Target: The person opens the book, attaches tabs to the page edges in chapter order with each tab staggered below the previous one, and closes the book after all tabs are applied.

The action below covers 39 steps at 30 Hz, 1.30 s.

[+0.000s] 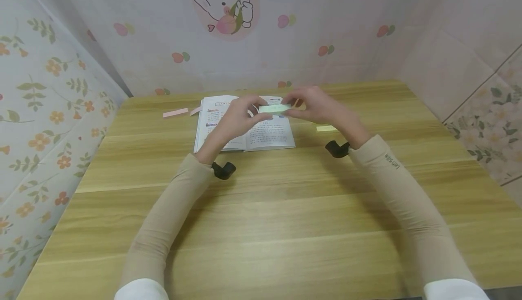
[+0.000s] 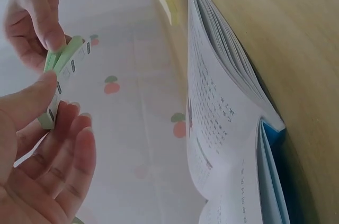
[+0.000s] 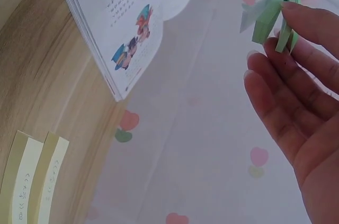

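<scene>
A narrow pad of green sticky notes (image 1: 274, 108) is held up over the open book (image 1: 271, 134) between both hands. My left hand (image 1: 240, 115) pinches one end between thumb and fingers. At the other end, my right hand (image 1: 315, 105) pinches part of the pad. The right wrist view shows the green strips (image 3: 267, 20) fanned apart, with the right thumb and fingertips on one portion. Small printed marks run along the pad's pale face (image 2: 66, 73) in the left wrist view.
Pink sticky strips (image 1: 175, 113) lie left of the book, one at its edge. Yellow sticky notes (image 3: 27, 181) with handwriting lie to the right on the wooden table (image 1: 261, 227). A patterned curtain (image 1: 302, 32) hangs behind the table.
</scene>
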### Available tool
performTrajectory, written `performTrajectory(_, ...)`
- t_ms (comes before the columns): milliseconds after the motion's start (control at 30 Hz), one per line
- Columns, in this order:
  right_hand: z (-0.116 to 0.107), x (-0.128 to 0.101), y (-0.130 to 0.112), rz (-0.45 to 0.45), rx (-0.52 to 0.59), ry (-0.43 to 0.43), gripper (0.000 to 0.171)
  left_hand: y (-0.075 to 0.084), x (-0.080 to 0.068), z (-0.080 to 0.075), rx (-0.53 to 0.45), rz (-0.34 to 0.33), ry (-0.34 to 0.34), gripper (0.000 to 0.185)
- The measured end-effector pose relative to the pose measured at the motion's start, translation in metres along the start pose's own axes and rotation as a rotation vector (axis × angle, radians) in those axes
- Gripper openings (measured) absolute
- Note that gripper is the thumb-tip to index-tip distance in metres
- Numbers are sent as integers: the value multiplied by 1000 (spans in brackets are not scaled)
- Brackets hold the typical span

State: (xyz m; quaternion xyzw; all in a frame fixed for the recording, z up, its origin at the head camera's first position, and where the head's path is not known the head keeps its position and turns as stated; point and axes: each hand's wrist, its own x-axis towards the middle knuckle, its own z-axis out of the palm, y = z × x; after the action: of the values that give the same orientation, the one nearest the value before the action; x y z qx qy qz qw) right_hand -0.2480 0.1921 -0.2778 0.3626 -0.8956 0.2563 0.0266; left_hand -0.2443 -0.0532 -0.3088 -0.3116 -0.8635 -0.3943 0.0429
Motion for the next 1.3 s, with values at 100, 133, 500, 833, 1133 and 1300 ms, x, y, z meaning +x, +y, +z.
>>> performTrajectory(100,0,-1,0,-3,22,16,22,0,-1,0,3,5,29,31)
performTrajectory(133,0,-1,1,-4,27,24,23,0,-1,1,3,8,36,31)
performTrajectory(500,3,-4,5,-59,38,153,26,-1,-2,2,6,11,68,31)
performTrajectory(833,8,-7,10,75,285,114,18,-3,-2,3,8,6,73,29)
performTrajectory(1133,16,-7,10,124,429,124,30,0,-2,4,27,20,84,28)
performTrajectory(1300,20,-6,10,129,441,154,30,1,-3,3,42,36,93,28)
